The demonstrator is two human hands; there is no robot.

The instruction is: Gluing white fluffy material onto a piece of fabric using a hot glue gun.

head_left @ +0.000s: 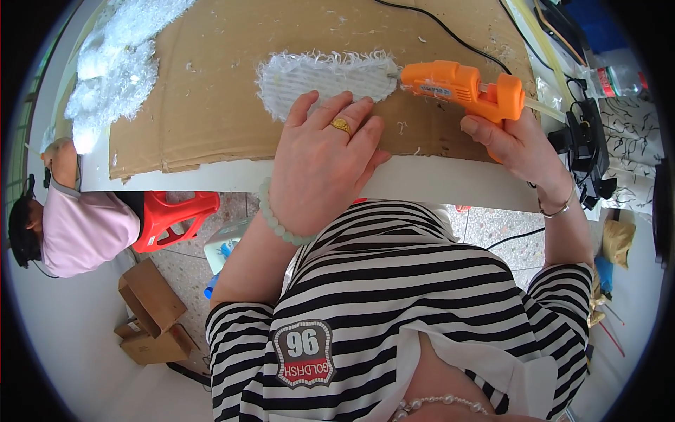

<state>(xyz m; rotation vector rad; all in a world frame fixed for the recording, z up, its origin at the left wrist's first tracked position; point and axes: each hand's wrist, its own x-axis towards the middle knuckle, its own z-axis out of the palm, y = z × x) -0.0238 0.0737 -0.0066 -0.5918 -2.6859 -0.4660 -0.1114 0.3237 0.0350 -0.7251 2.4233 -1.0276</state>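
Observation:
A white fringed piece of fabric (309, 79) lies flat on a brown cardboard sheet (211, 105), its pale backing facing up and shaggy threads along its edges. Across its lower edge rests my left hand (327, 144), fingers stretched out and slightly spread, pressing on it. My right hand (510, 144) is wrapped round the handle of an orange hot glue gun (457, 83). The gun's nozzle points left and meets the fabric's right end, or is very close to it. From the back of the gun a translucent glue stick (545, 107) sticks out.
Fluffy white fringed material (119, 63) is heaped at the far left. A black cable (450, 27) crosses the cardboard's far right. Black devices (587, 141) and a plastic bottle (619, 81) stand at the right. At left, another person (88, 228) sits by a red stool (176, 218).

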